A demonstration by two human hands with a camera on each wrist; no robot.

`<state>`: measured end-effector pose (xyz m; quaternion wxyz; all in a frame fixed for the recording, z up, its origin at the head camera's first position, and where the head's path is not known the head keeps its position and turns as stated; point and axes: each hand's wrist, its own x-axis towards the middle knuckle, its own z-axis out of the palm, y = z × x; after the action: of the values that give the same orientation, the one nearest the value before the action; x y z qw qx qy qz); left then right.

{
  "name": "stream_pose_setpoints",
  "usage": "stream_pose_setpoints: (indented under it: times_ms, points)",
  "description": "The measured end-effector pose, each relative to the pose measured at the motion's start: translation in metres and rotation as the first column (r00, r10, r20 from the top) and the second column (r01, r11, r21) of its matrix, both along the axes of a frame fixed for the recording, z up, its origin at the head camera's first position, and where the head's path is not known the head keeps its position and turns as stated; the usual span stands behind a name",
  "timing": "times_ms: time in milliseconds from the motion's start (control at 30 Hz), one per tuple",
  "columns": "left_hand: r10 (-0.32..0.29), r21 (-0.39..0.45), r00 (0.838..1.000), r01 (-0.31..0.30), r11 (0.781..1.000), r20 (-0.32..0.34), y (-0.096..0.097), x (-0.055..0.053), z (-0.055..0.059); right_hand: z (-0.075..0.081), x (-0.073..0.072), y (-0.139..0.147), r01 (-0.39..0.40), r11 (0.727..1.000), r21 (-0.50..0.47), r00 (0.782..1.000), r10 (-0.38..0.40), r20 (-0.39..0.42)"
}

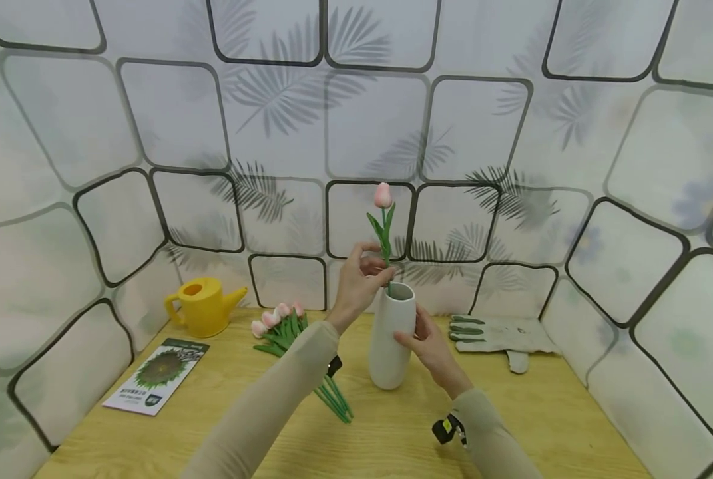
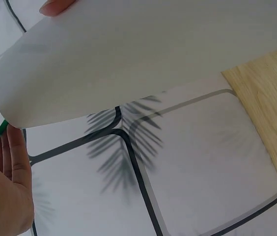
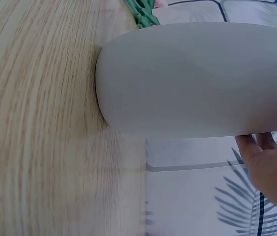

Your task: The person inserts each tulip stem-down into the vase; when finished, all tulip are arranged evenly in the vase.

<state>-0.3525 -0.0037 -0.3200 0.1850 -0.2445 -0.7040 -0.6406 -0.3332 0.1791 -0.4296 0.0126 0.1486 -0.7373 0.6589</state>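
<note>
Toward the far edge of the surface [image 1: 562, 419], left hand [image 1: 359, 283] pinches a tulip [image 1: 385, 234] at the white vase [image 1: 390, 339], which right hand [image 1: 432, 346] grips; inserting seems underway, needing gentle lowering.

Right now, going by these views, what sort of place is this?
Likely an indoor booth staged for tabletop work: patterned walls on three sides, a wooden table, plus a white vase.
</note>
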Motion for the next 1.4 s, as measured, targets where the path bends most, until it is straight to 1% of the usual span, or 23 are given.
stream_pose_setpoints:
  times_ms: [100,167,300,400,467,667,733,900,1033,1200,1333,1400]
  points:
    - [0.026,-0.049,1.000,-0.026,0.998,-0.007,0.0022,0.0007,0.0015,0.0000,-0.0001,0.0011,-0.001,1.000,-0.001,1.000,0.001,-0.003]
    - [0.039,-0.096,0.999,-0.040,0.995,-0.018,0.0034,0.0015,0.0033,0.0008,0.0002,0.0015,0.000,1.000,0.004,1.000,0.001,-0.006]
    - [0.042,-0.196,0.998,-0.049,0.979,-0.041,0.0048,0.0030,0.0058,0.0021,0.0018,0.0017,-0.001,1.000,0.007,1.000,0.001,0.003]
    - [0.038,-0.240,0.997,-0.051,0.969,-0.061,0.0045,0.0037,0.0055,0.0026,0.0032,0.0009,-0.013,1.000,0.009,1.000,0.013,0.012]
    - [0.029,-0.254,0.997,-0.047,0.966,-0.071,0.0046,0.0039,0.0045,0.0023,0.0036,0.0008,-0.018,1.000,0.011,1.000,0.018,0.011]
    - [-0.004,-0.280,0.999,-0.011,0.960,-0.052,0.0046,0.0055,0.0002,0.0022,0.0048,0.0009,-0.024,1.000,0.013,1.000,0.024,-0.001]
    - [-0.015,-0.295,0.998,-0.003,0.955,-0.060,0.0044,0.0061,0.0005,0.0022,0.0045,0.0009,-0.021,1.000,0.012,1.000,0.021,-0.004]
    - [-0.034,-0.357,0.996,0.002,0.934,-0.084,0.0039,0.0064,0.0027,0.0020,0.0040,0.0019,-0.015,1.000,0.009,1.000,0.015,-0.001]
    - [-0.061,-0.397,0.994,0.020,0.917,-0.091,0.0025,0.0064,0.0036,0.0020,0.0036,0.0018,-0.019,1.000,0.007,1.000,0.019,-0.002]
    - [-0.094,-0.427,0.993,0.053,0.903,-0.076,0.0012,0.0063,0.0037,0.0029,0.0046,0.0013,-0.019,1.000,0.006,1.000,0.019,0.000]
    - [-0.105,-0.440,0.992,0.067,0.895,-0.063,0.0001,0.0061,0.0046,0.0029,0.0047,0.0008,-0.009,1.000,-0.001,1.000,0.009,0.002]
    - [-0.109,-0.437,0.993,0.076,0.896,-0.049,-0.0008,0.0060,0.0051,0.0027,0.0049,0.0005,-0.006,1.000,0.002,1.000,0.006,-0.001]
